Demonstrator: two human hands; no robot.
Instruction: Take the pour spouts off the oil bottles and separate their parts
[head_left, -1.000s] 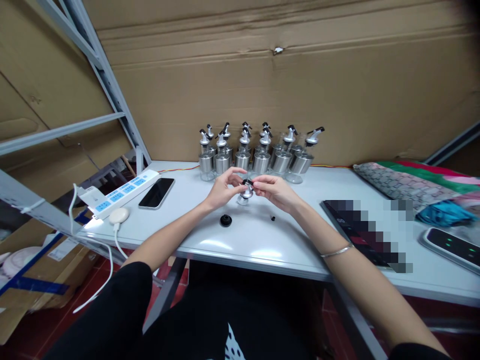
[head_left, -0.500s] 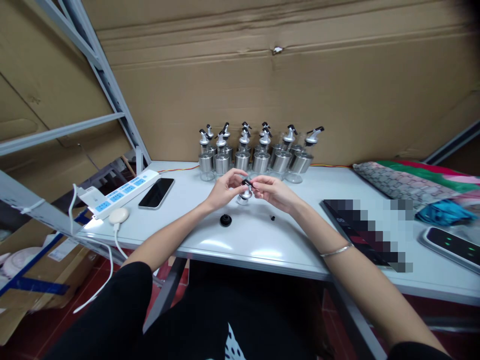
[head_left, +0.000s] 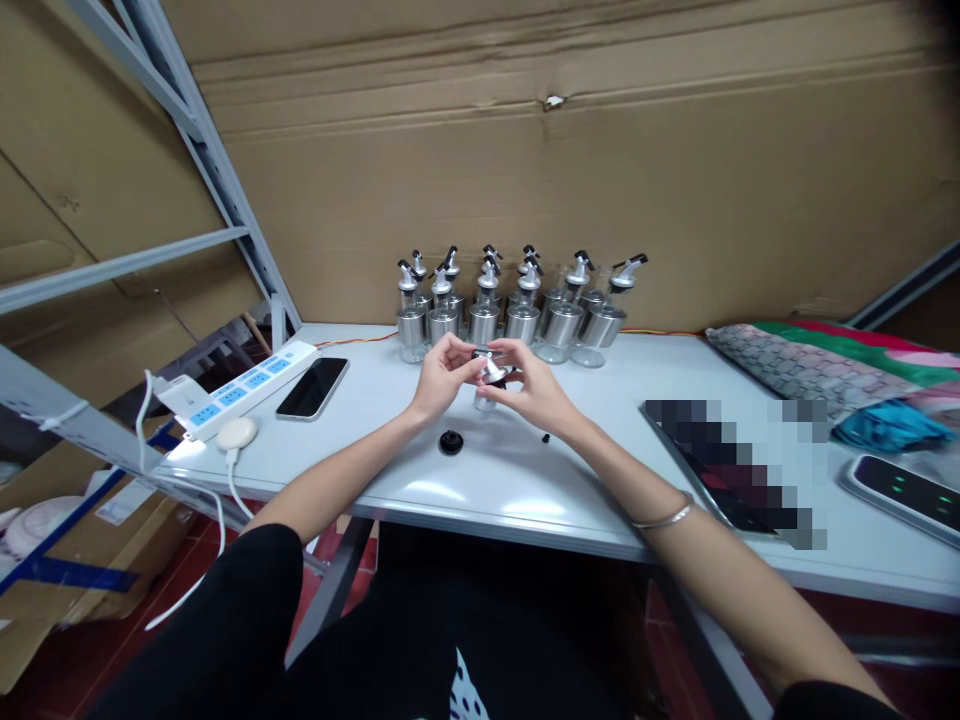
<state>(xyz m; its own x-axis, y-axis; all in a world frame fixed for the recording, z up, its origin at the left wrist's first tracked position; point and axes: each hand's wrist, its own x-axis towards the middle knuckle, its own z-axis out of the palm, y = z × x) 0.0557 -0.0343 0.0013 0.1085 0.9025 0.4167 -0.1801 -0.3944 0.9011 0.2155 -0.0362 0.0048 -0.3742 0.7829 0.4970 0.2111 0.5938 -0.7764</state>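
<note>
Between my two hands is a silver pourer top (head_left: 493, 371) with black parts, held above the white table (head_left: 480, 495). My left hand (head_left: 444, 377) pinches it from the left near its black lever. From the right, the fingers of my right hand (head_left: 534, 386) curve around its body. Something clear, partly hidden by my fingers, shows just below the pourer. A round black cap (head_left: 451, 442) lies on the table in front of my left hand. One tiny black piece (head_left: 546, 438) rests to the right of the cap.
Several glass and steel bottles (head_left: 484, 322) with pourer tops stand at the back. On the left are a phone (head_left: 313, 388), a power strip (head_left: 251, 385) and a white puck (head_left: 236, 432) with a cable. A tablet (head_left: 712, 460) and plastic bags (head_left: 817, 375) lie on the right.
My right hand has shifted from pinching at the black lever to curving around the pourer's body. The pourer now sits a little higher and is tilted.
</note>
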